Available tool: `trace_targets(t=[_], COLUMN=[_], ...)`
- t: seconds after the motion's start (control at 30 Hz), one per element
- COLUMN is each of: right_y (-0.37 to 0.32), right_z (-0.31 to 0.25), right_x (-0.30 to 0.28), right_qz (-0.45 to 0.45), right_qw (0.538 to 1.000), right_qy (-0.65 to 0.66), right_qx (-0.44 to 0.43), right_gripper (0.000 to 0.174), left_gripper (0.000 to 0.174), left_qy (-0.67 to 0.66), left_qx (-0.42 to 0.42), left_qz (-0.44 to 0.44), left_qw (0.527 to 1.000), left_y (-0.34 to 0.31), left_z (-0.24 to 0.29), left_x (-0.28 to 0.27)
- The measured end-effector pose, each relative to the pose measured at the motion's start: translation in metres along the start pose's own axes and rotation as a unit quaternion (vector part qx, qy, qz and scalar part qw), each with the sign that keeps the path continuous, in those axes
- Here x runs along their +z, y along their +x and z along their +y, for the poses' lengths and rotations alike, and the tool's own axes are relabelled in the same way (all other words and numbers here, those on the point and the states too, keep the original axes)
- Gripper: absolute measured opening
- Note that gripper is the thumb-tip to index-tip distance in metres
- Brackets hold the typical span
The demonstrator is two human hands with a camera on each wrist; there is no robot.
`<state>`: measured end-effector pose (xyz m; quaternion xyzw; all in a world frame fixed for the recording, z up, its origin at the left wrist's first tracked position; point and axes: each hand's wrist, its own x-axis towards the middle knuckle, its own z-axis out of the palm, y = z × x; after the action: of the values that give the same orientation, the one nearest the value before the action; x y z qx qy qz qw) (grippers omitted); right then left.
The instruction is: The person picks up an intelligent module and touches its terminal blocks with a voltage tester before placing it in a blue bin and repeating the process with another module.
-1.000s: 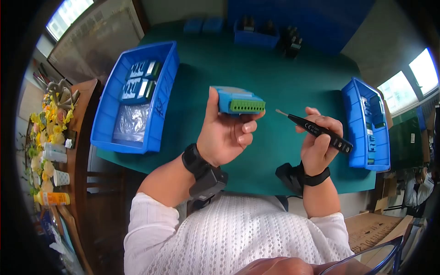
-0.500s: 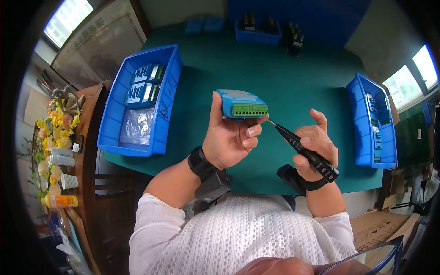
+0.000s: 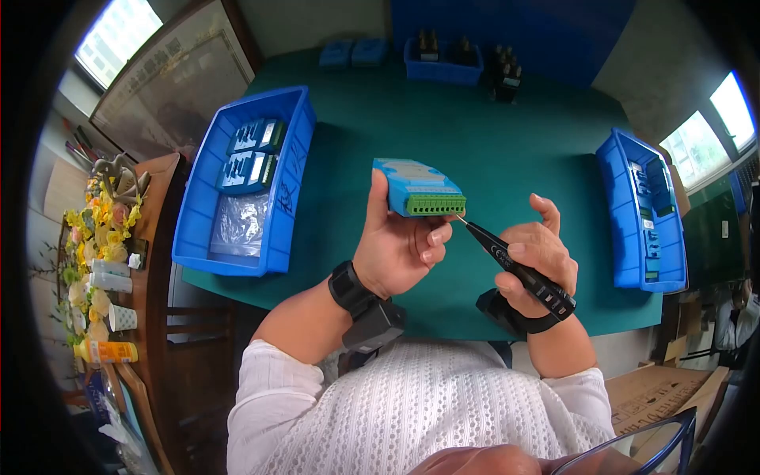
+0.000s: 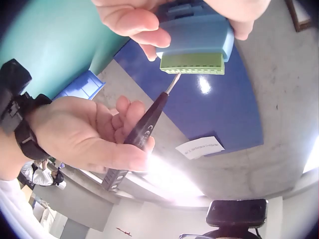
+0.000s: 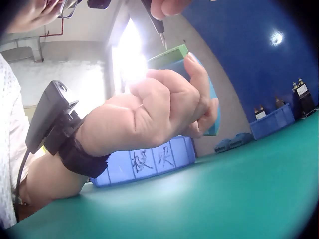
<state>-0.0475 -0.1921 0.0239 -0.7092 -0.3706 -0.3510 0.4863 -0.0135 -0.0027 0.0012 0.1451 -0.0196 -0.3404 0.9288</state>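
One left hand gripping blue boxy plastic module | right hand holding black tapered screwdriver | apparently aligning metal tip at green terminal strip | next: steady aim

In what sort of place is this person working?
Probably an electronics assembly or testing workshop: a black screwdriver-like tool is held at the green terminal block of a blue module, and a blue bin on the green-topped table contains similar-looking modules.

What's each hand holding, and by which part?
Left hand: the blue module, by its housing, thumb against one side. Right hand: the black screwdriver, by its handle, not the metal shaft.
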Motion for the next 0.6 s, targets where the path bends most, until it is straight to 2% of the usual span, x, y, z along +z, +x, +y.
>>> trace_targets(t=[0.2, 0.4, 0.6], right_y=[0.0004, -0.0039, -0.0037], right_z=[0.0002, 0.0057, 0.0055], right_x=[-0.0006, -0.0011, -0.0022], right_qz=[0.005, 0.056, 0.033], right_qw=[1.0, 0.998, 0.999], right_qy=[0.005, 0.037, 0.035], right_qx=[0.001, 0.01, 0.002], right_gripper=[0.032, 0.029, 0.031], left_gripper=[0.077, 0.077, 0.076], left_qy=[0.009, -0.006, -0.02], left_qx=[0.005, 0.008, 0.001], left_qz=[-0.002, 0.006, -0.006], left_qw=[1.0, 1.0, 1.0], left_y=[0.0002, -0.0009, 0.0001], left_z=[-0.0003, 0.0015, 0.0038], left_x=[-0.0019, 0.0012, -0.0028])
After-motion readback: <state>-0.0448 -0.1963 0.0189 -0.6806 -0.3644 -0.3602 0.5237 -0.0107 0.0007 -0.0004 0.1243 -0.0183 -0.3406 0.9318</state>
